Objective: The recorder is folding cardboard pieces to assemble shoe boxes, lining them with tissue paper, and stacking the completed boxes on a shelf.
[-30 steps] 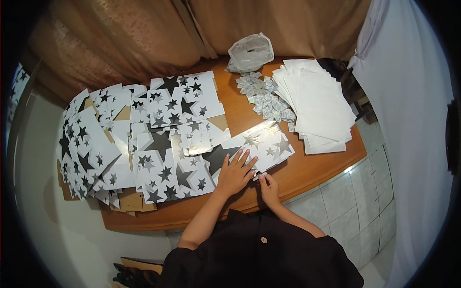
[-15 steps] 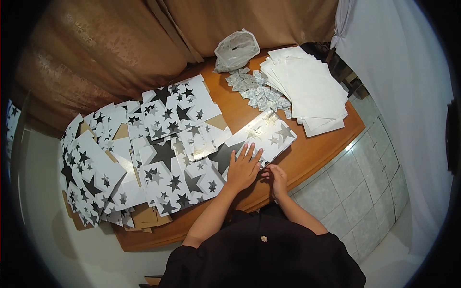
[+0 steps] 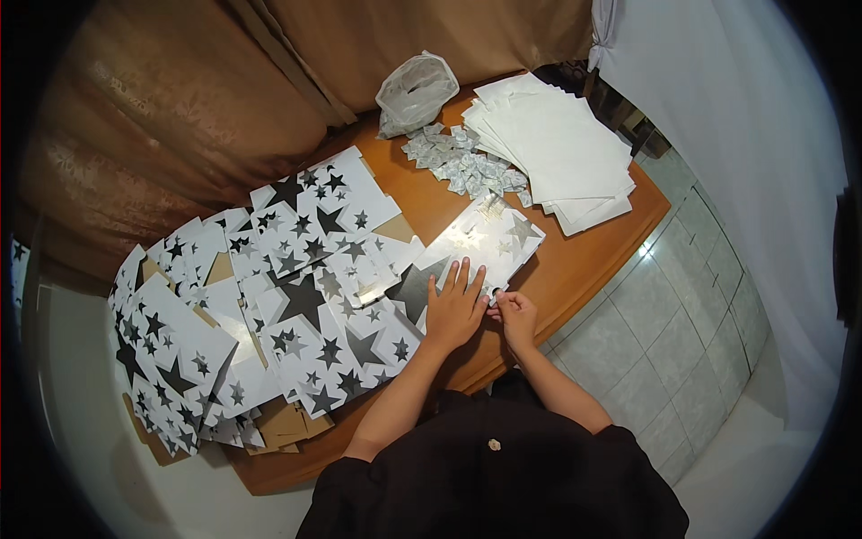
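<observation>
Head: left fingers (image 3: 461,277) wide, right fingers (image 3: 508,304) curled, against starred cardboard (image 3: 494,235).

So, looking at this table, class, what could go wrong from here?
The loose packets lie close to the star-printed piece under the left hand; shifting it could scatter them. The unevenly stacked white sheets might slide if bumped. The star-printed pile at left seems to overhang the table, so pieces could fall.
</observation>
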Demonstrator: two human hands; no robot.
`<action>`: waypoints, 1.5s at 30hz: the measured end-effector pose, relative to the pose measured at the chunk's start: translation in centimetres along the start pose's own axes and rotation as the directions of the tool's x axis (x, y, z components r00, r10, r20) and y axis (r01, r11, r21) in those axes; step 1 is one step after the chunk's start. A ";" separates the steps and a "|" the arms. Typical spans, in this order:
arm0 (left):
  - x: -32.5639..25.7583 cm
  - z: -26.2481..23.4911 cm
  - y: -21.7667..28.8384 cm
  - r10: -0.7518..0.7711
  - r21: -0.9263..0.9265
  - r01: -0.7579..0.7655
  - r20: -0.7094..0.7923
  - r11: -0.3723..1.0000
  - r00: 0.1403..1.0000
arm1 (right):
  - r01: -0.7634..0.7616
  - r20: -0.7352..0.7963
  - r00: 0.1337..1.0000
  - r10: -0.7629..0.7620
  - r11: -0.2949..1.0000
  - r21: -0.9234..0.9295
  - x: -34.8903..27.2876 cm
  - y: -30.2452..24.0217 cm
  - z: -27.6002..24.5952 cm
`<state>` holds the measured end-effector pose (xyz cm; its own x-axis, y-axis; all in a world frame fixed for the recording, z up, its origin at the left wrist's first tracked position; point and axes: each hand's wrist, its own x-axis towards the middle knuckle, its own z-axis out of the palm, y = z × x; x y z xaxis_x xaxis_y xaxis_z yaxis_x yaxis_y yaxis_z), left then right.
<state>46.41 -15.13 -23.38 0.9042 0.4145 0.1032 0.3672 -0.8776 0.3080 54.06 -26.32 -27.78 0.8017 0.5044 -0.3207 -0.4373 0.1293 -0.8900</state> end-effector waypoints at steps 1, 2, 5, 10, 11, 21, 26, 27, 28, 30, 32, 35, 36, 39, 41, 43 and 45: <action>0.0 0.0 0.0 0.008 0.009 -0.008 -0.005 1.000 1.000 | 0.001 -0.002 1.000 -0.001 1.000 -0.002 0.1 -0.1 0.0; -0.1 0.0 0.0 0.017 0.019 -0.016 -0.010 1.000 1.000 | 0.007 0.014 1.000 -0.007 1.000 -0.020 0.2 -0.3 -0.1; -0.1 0.2 0.1 0.020 0.004 -0.020 -0.023 1.000 1.000 | 0.029 -0.010 1.000 -0.030 0.999 -0.022 0.4 0.3 0.0; 0.2 0.7 0.2 0.062 0.063 -0.059 -0.055 0.996 0.997 | 0.094 -0.044 0.994 -0.095 0.995 -0.034 0.7 0.4 0.1; 0.3 0.9 0.2 0.082 0.094 -0.075 -0.073 0.993 0.994 | 0.128 0.029 0.992 -0.125 0.971 -0.200 1.2 -0.2 -0.4; -0.3 2.5 0.8 0.163 0.226 -0.133 -0.120 0.965 0.979 | 0.772 0.772 0.478 -0.419 -0.219 -0.597 5.2 -7.1 -5.0; -0.4 2.4 1.1 0.128 0.193 -0.106 -0.109 0.976 0.986 | 0.886 0.858 0.388 -0.336 -0.122 -0.448 7.0 -7.4 -5.0; -0.4 2.3 1.3 0.113 0.213 -0.084 -0.124 0.973 0.986 | 0.895 0.861 0.395 -0.319 -0.078 -0.440 6.6 -8.4 -4.6; -0.5 2.2 1.5 0.101 0.219 -0.070 -0.135 0.973 0.986 | 0.902 0.869 0.380 -0.318 -0.080 -0.424 6.9 -8.4 -4.4; -0.6 2.0 1.9 0.052 0.130 -0.029 -0.178 0.991 0.983 | 0.920 0.879 0.342 -0.332 -0.074 -0.386 7.2 -8.2 -4.4; 0.0 2.7 1.7 0.056 0.185 -0.022 -0.182 0.982 0.982 | 0.921 0.881 0.299 -0.366 -0.131 -0.367 7.6 -7.5 -4.3; 0.8 3.0 1.8 0.058 0.264 -0.005 -0.192 0.964 0.980 | 0.906 0.884 0.272 -0.381 -0.207 -0.368 8.2 -7.6 -4.1; 0.8 3.0 1.9 0.065 0.291 -0.003 -0.201 0.957 0.977 | 0.916 0.891 0.280 -0.358 -0.178 -0.359 8.4 -7.9 -3.9; -0.1 1.7 2.0 0.059 0.224 -0.012 -0.205 0.974 0.977 | 0.932 0.886 0.288 -0.363 -0.104 -0.346 6.8 -10.3 -3.1; -0.1 -0.6 2.9 0.071 0.168 -0.032 -0.232 0.985 0.970 | 0.896 0.777 0.382 -0.500 -0.006 -0.444 5.7 -12.4 -3.3; -0.6 -4.4 4.1 0.010 0.046 0.000 -0.219 0.999 0.976 | 0.829 0.566 0.521 -0.638 0.221 -0.514 6.3 -13.6 -4.1; -1.5 -9.1 5.7 -0.046 0.038 0.054 -0.189 0.998 0.981 | 0.734 0.475 0.673 -0.567 0.590 -0.336 6.3 -15.7 -3.4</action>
<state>45.13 -18.56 -13.19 0.8289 0.4923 0.2656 0.4235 -0.8625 0.2771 67.41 -28.05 -16.90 0.5937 0.6718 0.4429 0.4680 0.1595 -0.8692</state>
